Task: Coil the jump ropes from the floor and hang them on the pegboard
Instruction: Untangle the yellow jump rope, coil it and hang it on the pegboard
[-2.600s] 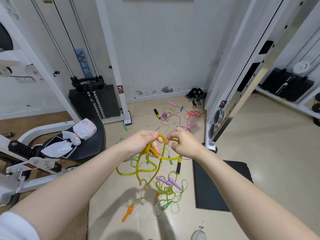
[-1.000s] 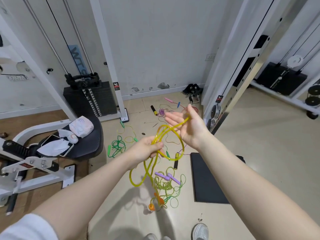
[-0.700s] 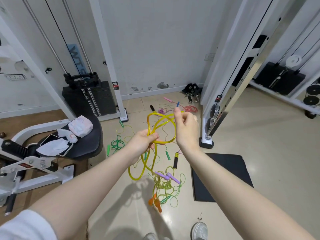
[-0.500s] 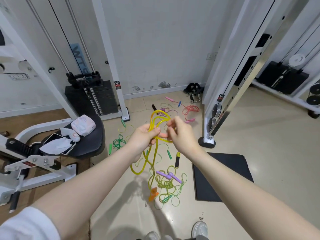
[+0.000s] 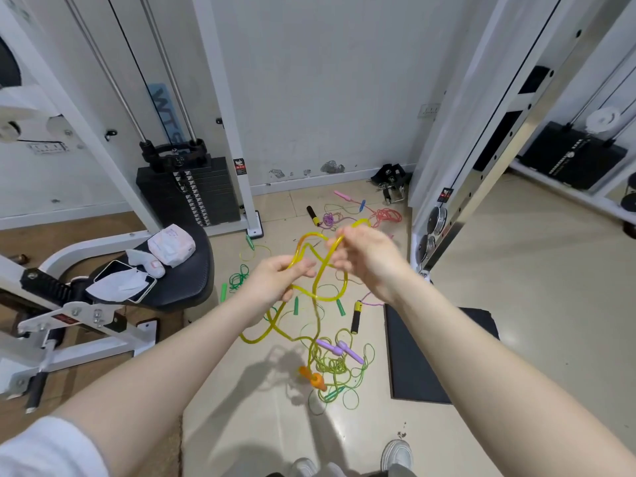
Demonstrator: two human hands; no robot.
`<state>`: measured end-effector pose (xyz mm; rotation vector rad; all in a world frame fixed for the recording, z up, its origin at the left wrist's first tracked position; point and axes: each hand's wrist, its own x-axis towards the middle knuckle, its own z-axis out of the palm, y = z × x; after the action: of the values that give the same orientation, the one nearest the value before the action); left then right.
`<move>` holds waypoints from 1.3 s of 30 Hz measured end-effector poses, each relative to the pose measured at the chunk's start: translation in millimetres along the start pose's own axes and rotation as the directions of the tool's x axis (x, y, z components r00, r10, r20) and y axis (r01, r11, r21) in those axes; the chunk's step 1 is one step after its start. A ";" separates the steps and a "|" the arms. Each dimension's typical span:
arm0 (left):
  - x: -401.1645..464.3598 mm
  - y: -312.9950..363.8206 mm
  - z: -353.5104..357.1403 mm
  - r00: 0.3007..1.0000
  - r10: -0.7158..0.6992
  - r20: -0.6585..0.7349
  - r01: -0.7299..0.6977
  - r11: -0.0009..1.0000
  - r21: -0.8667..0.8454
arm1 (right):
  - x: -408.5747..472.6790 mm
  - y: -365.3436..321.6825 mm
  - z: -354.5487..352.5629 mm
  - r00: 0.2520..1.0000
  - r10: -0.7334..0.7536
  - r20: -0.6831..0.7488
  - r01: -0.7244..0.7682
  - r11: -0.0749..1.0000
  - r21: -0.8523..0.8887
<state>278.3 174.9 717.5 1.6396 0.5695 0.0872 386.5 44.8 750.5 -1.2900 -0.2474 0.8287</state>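
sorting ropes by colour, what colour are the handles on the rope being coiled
Orange handles, dangling low from the yellow jump rope; the head view shows them best.

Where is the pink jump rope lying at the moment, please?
The pink jump rope lies on the floor near the back wall, right of centre, beside the white machine post.

Bare forearms, a white short sleeve (image 5: 41, 449) at the left shoulder — pale sneakers (image 5: 397, 454) below.
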 end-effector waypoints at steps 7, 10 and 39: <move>-9.4 -17.8 16.8 0.915 -0.157 0.371 0.113 0.984 0.137 | 9.9 -60.0 -8.5 0.997 0.057 -0.059 0.030 0.412 0.911; -11.0 -14.3 26.3 0.900 -0.189 0.392 0.151 0.980 0.126 | 16.3 -55.0 -6.3 0.990 0.081 -0.119 0.076 0.407 0.910; 1.4 -24.3 60.6 0.946 -0.260 0.195 0.230 0.959 0.166 | -9.3 -48.9 -2.2 0.977 0.189 -0.098 -0.082 0.760 0.645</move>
<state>294.9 121.3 684.2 1.6753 0.6194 -0.3178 401.1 35.0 797.1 -0.7168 0.2543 0.8298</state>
